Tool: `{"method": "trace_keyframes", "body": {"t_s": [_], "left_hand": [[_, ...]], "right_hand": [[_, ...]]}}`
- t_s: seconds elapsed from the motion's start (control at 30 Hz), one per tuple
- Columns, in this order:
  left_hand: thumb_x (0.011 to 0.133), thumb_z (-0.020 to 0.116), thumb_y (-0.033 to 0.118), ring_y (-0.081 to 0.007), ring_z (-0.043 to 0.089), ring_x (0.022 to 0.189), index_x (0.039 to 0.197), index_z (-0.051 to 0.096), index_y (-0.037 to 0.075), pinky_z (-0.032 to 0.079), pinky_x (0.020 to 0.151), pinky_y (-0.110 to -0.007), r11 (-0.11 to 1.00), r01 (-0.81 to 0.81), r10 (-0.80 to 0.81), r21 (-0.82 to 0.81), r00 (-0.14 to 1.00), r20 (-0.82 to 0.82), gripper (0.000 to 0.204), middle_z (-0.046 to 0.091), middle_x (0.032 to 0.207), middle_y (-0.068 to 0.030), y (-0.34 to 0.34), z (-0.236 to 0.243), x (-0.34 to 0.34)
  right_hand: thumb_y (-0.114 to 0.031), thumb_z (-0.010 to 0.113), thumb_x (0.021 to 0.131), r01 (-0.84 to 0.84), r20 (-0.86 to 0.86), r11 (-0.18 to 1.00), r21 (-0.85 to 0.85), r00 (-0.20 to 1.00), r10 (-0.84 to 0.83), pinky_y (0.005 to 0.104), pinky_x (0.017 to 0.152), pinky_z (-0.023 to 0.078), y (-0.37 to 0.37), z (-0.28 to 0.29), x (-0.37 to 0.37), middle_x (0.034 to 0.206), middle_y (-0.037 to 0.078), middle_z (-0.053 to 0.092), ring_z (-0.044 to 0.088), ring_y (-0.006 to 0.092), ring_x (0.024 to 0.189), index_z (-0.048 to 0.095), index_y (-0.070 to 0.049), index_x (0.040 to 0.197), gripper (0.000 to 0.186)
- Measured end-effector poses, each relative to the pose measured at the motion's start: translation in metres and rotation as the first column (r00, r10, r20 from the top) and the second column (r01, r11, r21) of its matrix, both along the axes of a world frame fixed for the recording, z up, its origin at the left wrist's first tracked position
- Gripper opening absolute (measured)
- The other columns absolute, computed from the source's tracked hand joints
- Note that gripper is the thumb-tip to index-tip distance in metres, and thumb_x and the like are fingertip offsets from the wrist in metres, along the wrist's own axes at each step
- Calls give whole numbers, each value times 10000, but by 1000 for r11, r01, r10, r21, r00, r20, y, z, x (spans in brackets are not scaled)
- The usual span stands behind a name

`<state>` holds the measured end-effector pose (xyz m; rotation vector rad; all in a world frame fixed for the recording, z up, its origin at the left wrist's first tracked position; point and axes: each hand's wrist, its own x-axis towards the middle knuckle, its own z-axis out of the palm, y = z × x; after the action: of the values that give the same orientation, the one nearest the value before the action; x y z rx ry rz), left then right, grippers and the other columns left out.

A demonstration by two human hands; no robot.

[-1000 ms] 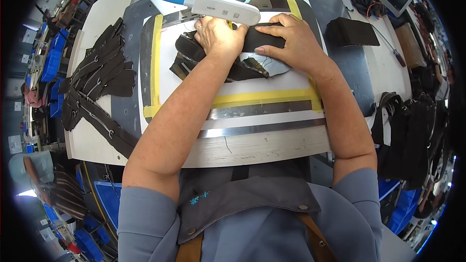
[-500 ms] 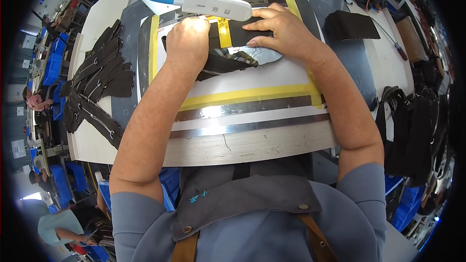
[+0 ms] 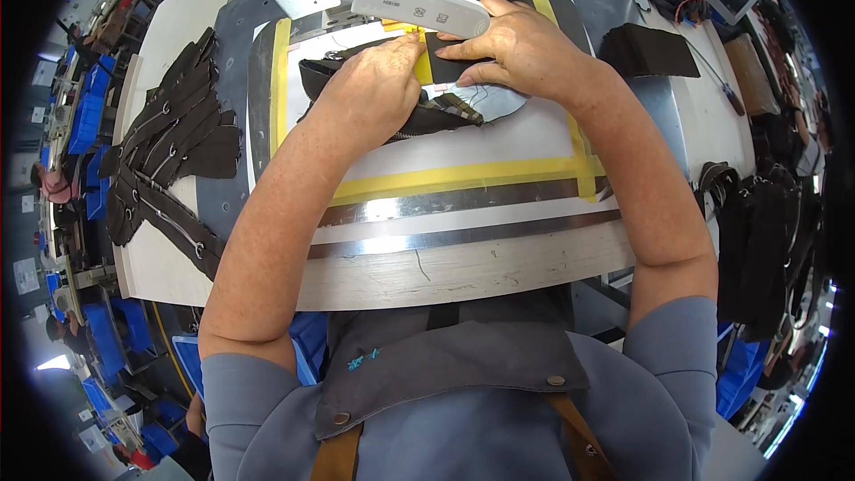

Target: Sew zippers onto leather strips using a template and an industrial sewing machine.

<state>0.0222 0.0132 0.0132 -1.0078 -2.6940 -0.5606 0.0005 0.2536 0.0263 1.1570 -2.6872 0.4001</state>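
A dark garment piece with a metal zipper and a checked lining patch lies on the white board under the lamp. My left hand presses down on it, its fingers stretched toward a yellow strip; its thumb is hidden. On the other side of that strip my right hand lies with fingers spread on the dark cloth. Its thumb rests near pale pocket fabric. The white lamp head hangs just above the fingers and covers some of the work.
A heap of dark zippered strips spreads over the left of the table. At the right are a stack of dark pieces, a screwdriver and hanging dark garments. Yellow tape edges the board.
My left hand has slid to the right, up to the yellow strip, and its closed fingers have straightened. The right hand stays spread on the cloth. The view has shifted slightly.
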Motion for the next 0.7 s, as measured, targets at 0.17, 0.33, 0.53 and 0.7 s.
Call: {"method": "trace_keyframes", "body": {"t_s": [0.17, 0.33, 0.53, 0.7], "left_hand": [[909, 484, -7, -370, 669, 1051, 1230, 604, -49, 528, 958, -447, 998, -47, 53, -42, 986, 157, 346, 681, 1133, -244, 5, 19, 1], [865, 483, -52, -363, 696, 946, 1197, 629, -24, 550, 907, -445, 997, 59, -63, 58, 995, 81, 363, 688, 1094, -233, 1, 11, -3], [859, 504, -51, -348, 694, 951, 1146, 664, -17, 547, 904, -436, 996, 67, -69, 63, 997, 22, 330, 695, 1107, -189, -1, 6, -5], [861, 517, -51, -340, 692, 943, 1137, 671, -2, 552, 890, -431, 997, 59, -61, 54, 997, 39, 320, 693, 1114, -169, -1, 6, -4]], "right_hand": [[-407, 752, 815, -61, -70, 998, 9, 996, 62, 374, 995, 461, 1, -5, -5, 1217, -37, 720, 562, 187, 1113, 786, -160, 1099, 378], [-398, 742, 826, -85, -96, 996, 4, 992, 85, 369, 981, 465, 0, -6, -9, 1201, -36, 726, 566, 184, 1073, 786, -161, 1098, 364], [-391, 740, 831, -98, -93, 995, 26, 991, 100, 361, 982, 460, -1, -2, -10, 1188, -38, 728, 565, 184, 1056, 783, -163, 1107, 361], [-392, 742, 831, -113, -57, 993, 33, 992, 114, 363, 1001, 453, 1, -4, -13, 1206, -37, 721, 562, 182, 1070, 778, -172, 1126, 370]]}}
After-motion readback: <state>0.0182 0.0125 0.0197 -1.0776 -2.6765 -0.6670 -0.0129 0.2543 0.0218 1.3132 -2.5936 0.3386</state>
